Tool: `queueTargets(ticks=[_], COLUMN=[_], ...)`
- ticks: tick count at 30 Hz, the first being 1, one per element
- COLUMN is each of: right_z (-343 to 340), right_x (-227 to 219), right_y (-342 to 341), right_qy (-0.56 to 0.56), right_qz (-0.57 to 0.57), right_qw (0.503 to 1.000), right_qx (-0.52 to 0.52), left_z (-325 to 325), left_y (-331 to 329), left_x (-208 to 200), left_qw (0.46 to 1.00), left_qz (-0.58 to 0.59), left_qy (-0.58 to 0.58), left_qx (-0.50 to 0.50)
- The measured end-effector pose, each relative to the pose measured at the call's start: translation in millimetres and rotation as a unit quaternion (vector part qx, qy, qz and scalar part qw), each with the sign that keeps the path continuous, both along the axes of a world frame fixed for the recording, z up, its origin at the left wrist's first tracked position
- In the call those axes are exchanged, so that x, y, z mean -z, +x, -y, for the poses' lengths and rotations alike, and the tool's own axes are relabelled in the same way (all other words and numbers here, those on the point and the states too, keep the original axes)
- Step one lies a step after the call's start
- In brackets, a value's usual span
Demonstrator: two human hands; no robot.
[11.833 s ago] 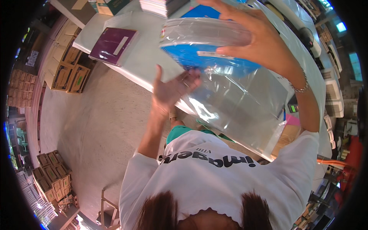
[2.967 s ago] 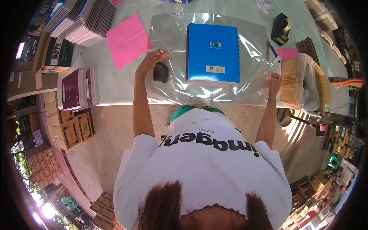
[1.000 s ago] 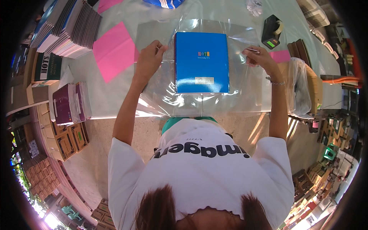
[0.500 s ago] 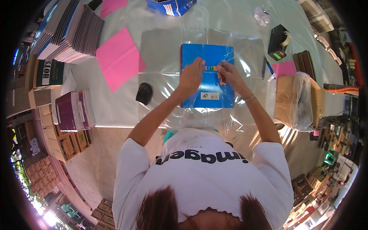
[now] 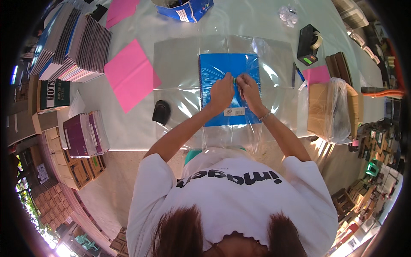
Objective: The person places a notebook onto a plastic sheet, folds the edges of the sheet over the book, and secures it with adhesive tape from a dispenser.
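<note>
I see left hand (image 5: pixel 222 92) and right hand (image 5: pixel 249 91) with fingers curled closed, pinching clear film (image 5: pixel 183 96) over blue notebook (image 5: pixel 227 66) at twelve o'clock, where uneven pulling could tear the film

White barcode label (image 5: pixel 234 111) on blue notebook (image 5: pixel 231 66); black lettering (image 5: pixel 230 174) on white shirt (image 5: pixel 239 203)

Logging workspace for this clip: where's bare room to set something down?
Bare tabletop lies between the large pink sheet, purple notebooks and black object, and farther back between the blue box and crumpled wad. Crowded centre: clear film, blue notebook, left hand, right hand.
</note>
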State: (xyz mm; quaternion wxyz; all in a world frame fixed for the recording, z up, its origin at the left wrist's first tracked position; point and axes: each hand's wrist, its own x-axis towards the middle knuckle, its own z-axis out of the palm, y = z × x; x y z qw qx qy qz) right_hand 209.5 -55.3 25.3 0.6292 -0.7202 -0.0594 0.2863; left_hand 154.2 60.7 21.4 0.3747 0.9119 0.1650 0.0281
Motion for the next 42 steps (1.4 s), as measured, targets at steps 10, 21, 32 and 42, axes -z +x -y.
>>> queueTargets(ticks=[10,21,32,42], right_z=[5,2,-23,14], right_x=[-3,-17,2,-16], right_y=[2,6,-3,70], right_qy=[0.021,0.007,-0.253,-0.276], right_qz=[-0.035,-0.037,0.121,0.238], right_qw=[0.999,0.999,0.959,0.823], right_qx=[-0.016,0.002,0.038,-0.435], left_z=[-81,-49,-33,-40], left_y=[-18,-18,-12,-13], left_x=[-15,14,21,15], left_qw=[0.951,0.959,0.958,0.960], left_qz=[0.009,0.043,0.063,0.027], left_qy=[0.094,0.145,0.158,0.158], left_qx=[0.296,0.242,0.229,0.230])
